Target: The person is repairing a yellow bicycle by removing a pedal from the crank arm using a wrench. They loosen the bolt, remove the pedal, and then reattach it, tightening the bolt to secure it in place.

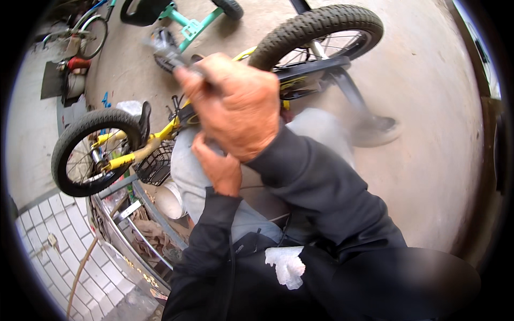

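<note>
My right hand is closed round the dark handle of a tool, raised over the bike. The grey metal end of the tool is smeared by motion, so its exact kind does not show. Just below, my left hand is closed near my knee, partly covered by my right hand; what its fingers hold is hidden. In front of my legs lies a yellow and black small bicycle. Its front wheel is at the left, and its rear wheel at the upper right.
A teal ride-on frame stands beyond the bicycle. To the left are a black wire basket, a white bucket and a metal-framed holder of scraps. Another bicycle stands far left. My shoe rests on the concrete floor.
</note>
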`<state>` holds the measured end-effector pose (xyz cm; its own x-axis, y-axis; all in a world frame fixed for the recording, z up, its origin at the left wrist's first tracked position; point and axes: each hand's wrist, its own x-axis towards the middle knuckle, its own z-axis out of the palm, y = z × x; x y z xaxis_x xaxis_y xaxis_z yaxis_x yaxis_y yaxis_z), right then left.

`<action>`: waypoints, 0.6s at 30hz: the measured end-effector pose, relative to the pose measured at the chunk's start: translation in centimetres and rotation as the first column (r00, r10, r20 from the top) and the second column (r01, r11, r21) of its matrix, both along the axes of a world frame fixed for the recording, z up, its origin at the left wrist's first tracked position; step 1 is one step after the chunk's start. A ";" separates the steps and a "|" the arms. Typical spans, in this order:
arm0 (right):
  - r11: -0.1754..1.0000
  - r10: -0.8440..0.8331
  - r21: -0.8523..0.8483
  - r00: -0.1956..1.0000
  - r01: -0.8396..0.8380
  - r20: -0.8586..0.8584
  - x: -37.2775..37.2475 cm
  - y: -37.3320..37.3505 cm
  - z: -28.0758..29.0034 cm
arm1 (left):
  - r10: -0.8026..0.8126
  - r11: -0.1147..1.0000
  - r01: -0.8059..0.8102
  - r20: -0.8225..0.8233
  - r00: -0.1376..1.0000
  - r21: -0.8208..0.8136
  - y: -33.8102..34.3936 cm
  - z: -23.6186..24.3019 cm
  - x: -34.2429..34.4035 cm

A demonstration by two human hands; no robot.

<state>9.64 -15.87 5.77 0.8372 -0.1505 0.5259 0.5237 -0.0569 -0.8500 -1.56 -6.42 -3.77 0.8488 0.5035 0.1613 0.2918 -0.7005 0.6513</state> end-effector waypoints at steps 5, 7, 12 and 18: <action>0.998 0.063 -0.012 0.996 -0.064 -0.069 -0.1 0.8 -0.3 | 0.022 0.726 -0.123 -0.155 0.988 -0.676 3.9 -8.3 0.2; 0.990 0.049 -0.125 0.995 -0.059 -0.082 -0.3 1.2 -0.2 | 0.014 0.695 -0.115 -0.146 0.989 -0.710 4.4 -9.4 0.2; 0.985 0.029 -0.168 0.993 -0.048 -0.114 -0.4 3.0 -1.5 | -0.019 0.688 -0.055 -0.093 0.995 -0.724 3.8 -11.1 0.5; 0.969 0.057 -0.233 0.990 -0.086 -0.127 -0.8 3.9 -2.0 | -0.040 0.731 -0.004 -0.048 0.998 -0.682 4.7 -11.6 0.5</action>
<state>8.88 -11.93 3.78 0.8995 0.0294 0.4359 0.4304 -0.2307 -0.8726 -1.09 -1.72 -15.35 0.8554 0.4444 -0.2663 0.3339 -0.0799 0.9392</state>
